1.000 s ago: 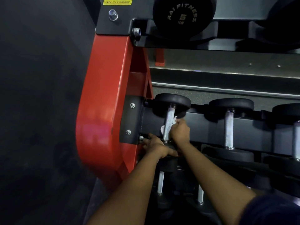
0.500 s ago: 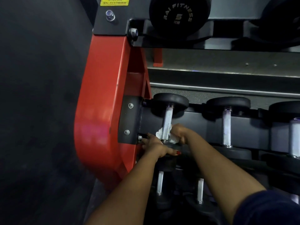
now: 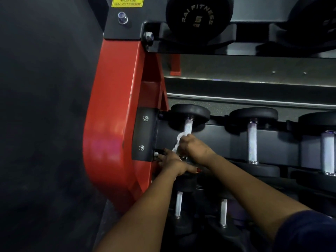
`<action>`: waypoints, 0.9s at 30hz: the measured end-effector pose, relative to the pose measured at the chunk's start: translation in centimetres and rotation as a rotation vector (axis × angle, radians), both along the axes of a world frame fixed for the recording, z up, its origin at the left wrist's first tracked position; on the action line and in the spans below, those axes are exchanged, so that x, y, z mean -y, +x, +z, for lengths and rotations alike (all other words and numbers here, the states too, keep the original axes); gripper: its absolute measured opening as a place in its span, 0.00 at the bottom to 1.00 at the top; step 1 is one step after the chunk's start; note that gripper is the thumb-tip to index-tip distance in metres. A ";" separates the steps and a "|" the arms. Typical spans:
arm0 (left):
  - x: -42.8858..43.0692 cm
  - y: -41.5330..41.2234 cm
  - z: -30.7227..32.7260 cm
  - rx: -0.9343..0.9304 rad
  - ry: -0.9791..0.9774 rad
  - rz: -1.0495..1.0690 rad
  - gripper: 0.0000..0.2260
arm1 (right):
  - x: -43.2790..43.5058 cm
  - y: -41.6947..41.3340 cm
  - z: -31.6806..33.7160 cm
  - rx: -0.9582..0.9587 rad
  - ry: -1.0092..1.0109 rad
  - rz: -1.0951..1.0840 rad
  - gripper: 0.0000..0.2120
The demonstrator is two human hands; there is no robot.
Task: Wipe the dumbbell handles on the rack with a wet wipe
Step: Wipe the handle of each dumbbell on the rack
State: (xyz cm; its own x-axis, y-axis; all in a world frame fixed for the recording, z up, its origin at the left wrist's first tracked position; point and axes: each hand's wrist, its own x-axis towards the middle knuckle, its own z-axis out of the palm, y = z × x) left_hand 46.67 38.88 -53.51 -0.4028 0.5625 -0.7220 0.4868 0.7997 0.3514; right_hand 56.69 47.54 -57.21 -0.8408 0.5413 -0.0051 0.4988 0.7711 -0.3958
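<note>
Dark floor (image 3: 45, 124) fills the whole left side, open room beside the rack's red upright (image 3: 116, 124). On the top shelf a black dumbbell head (image 3: 198, 19) reads "RAI FITNESS" around a "5"; a second head to its right is cut off by the frame edge.

On the middle shelf the leftmost dumbbell (image 3: 190, 113) lies close against the upright's black bracket, leaving little room on that side. Its steel handle (image 3: 188, 126) shows only in the upper part, and the rest is hidden behind the hands. The neighbouring handle (image 3: 251, 140) stands well apart to the right, fully bare. A third is clipped at the right edge.

The left hand (image 3: 174, 162) grips the near head of the leftmost dumbbell, thumb stretched along its front and fingers bent over its left side. The right hand (image 3: 194, 148) has its fingers curled tight around the wet wipe (image 3: 178, 142), which is bunched against the handle and trails down its left side.

A yellow label (image 3: 127, 1), cut by the top edge, reads "BACK THE WEIGHTS AFTER USE"; its bottom line is too blurred to read.
</note>
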 end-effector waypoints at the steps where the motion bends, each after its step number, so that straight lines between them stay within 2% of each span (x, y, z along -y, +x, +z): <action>1: 0.0 0.0 0.0 0.004 0.001 -0.002 0.74 | 0.1 0.1 0.1 0.083 -0.004 0.100 0.07; 3: -0.1 0.0 0.0 0.016 0.004 0.009 0.74 | -0.5 0.1 1.2 0.130 0.066 0.183 0.09; 5: -0.3 0.1 0.2 0.010 -0.012 0.004 0.74 | -1.8 -0.2 1.8 0.138 0.254 0.193 0.11; 8: -0.6 0.1 0.3 0.007 -0.038 -0.008 0.73 | -3.7 -1.4 3.2 0.231 0.460 0.026 0.14; 11: -0.6 0.1 0.3 0.007 -0.030 -0.006 0.71 | -3.6 -2.7 3.6 0.490 0.369 0.019 0.14; 16: -0.6 0.3 0.1 0.008 -0.034 0.016 0.71 | -1.0 -5.1 3.7 0.910 0.236 0.302 0.16; 19: -0.6 0.2 0.0 0.004 -0.032 0.009 0.72 | -0.5 -4.9 3.6 0.856 0.184 0.274 0.14; 23: -0.4 -0.1 -0.3 -0.009 -0.015 -0.029 0.73 | -1.2 -3.4 4.4 0.599 0.027 0.231 0.14; 27: -0.2 0.0 0.3 -0.008 -0.007 -0.027 0.71 | -0.5 -2.1 5.1 0.412 0.089 0.085 0.16</action>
